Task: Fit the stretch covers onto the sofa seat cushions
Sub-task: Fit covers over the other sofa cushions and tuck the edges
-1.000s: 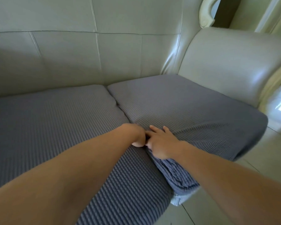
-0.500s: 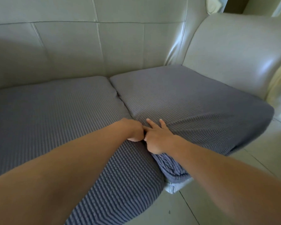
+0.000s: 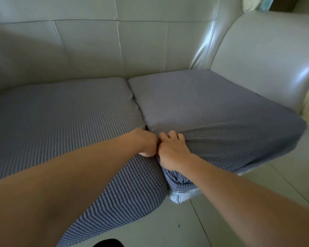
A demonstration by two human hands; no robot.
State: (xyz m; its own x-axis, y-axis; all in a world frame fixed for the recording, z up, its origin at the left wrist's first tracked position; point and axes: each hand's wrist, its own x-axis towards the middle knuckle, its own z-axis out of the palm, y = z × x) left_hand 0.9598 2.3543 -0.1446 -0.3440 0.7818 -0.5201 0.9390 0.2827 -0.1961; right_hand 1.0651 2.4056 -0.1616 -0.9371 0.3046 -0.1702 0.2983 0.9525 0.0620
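At the front of the seam between the two seat cushions, both hands meet knuckle to knuckle. Left hand [image 3: 146,142]: fingers curled under and pushed down into the gap; what they hold, if anything, is hidden by the hand itself and the fabric, so grip cannot be judged. Right hand [image 3: 171,152]: fingers [image 3: 173,135] bent and dug into the grey-blue ribbed stretch cover [image 3: 212,111] of the right cushion at its front left corner, gripping a bunch of cloth. Diagonal tension creases run from that hand across the cover toward the right.

Right cushion: cover lies smooth over the top, drawn over the front edge. At the lower front corner the fabric is gathered, and a pale patch of uncovered cushion [image 3: 181,196] shows beneath the hem, just above the floor.

Left cushion cover [image 3: 61,113]: same ribbed cloth, lying flat across the top and wrapped over the front edge, partly hidden by the left forearm.

Both cushions sit on a pale leather sofa; backrest [image 3: 114,50] behind, padded armrest [image 3: 268,56] touching the right cushion's far side. Light tiled floor [image 3: 168,223] in front.
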